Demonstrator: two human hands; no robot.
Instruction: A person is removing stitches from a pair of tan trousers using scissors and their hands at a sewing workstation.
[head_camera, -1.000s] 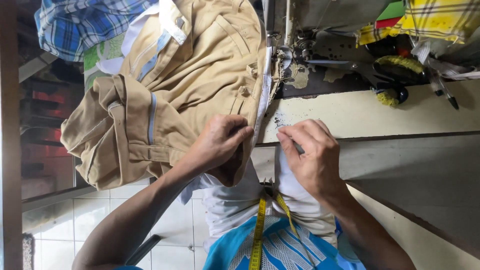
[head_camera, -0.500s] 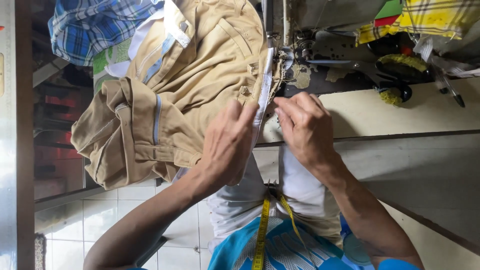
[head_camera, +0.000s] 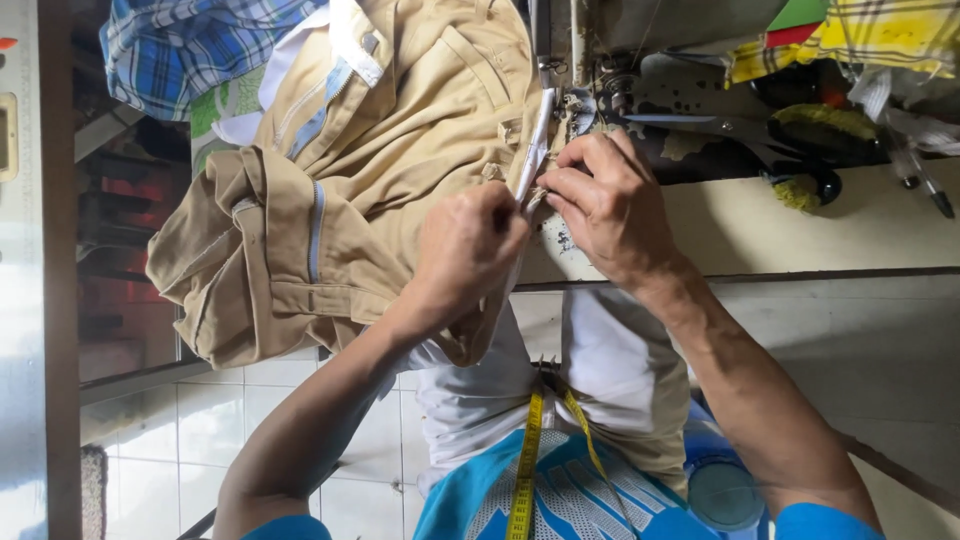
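My left hand (head_camera: 465, 255) is curled shut over the tan trousers (head_camera: 400, 170), pinching the edge of the cloth just where a narrow white strip (head_camera: 533, 140) runs along it, and my right hand (head_camera: 610, 205) meets it from the other side, thumb and forefinger closed on that same edge, the other fingers loosely bent. The trousers lie bunched across the pale sewing table (head_camera: 800, 225), most of their weight hanging off to my left over the tiled floor (head_camera: 230, 420), with the pinched edge right beside the sewing machine (head_camera: 620, 90). That hanging weight is my main worry: if either pinch slackens, I judge the cloth could drag sideways and pull the strip out of line with the edge. My fingertips sit close to the machine's metal parts, so a careless push forward might bring them under whatever works there; I cannot see a needle clearly from here. The fold under my left palm is hidden, so a stray layer may be caught beneath without my knowing. The yellow tape measure (head_camera: 525, 470) dangling from my neck hangs well apart from the work, though leaning in could swing it closer.
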